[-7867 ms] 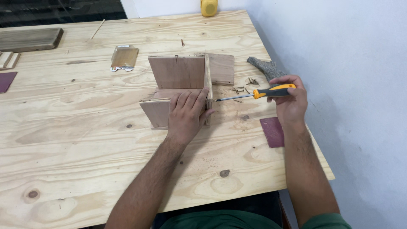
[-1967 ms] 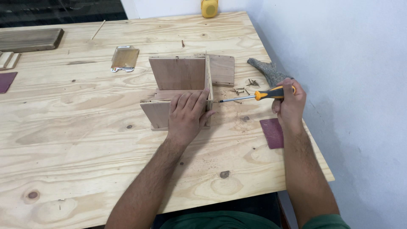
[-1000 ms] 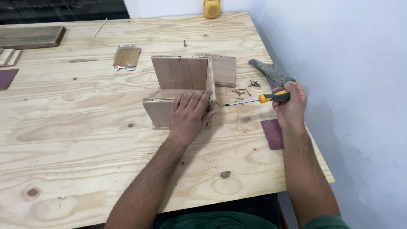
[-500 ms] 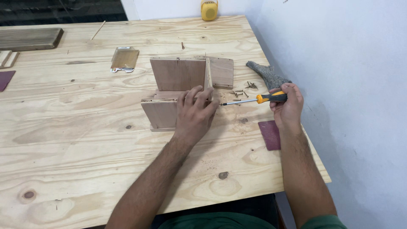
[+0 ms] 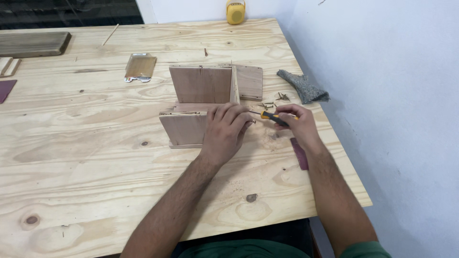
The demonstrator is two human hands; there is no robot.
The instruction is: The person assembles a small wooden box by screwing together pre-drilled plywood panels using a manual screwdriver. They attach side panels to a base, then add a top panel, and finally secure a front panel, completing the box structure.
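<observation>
A small open wooden box (image 5: 201, 95) of thin brown panels stands on the plywood table (image 5: 95, 157). My left hand (image 5: 225, 131) rests over the box's near right corner, fingers spread on the front panel. My right hand (image 5: 295, 125) grips a screwdriver (image 5: 271, 117) with an orange and black handle, its shaft pointing left toward the box's right side, close to my left fingertips. Several small dark screws (image 5: 273, 101) lie scattered just behind the screwdriver.
A grey cloth (image 5: 303, 86) lies by the table's right edge near the white wall. A dark red sandpaper piece (image 5: 300, 154) sits under my right wrist. A flat tan packet (image 5: 140, 67), a dark wooden board (image 5: 33, 44) and a yellow object (image 5: 235, 12) are farther back.
My right hand has drawn in to the left, bringing the screwdriver closer to the box's right side. My left hand shifted slightly right along the front corner.
</observation>
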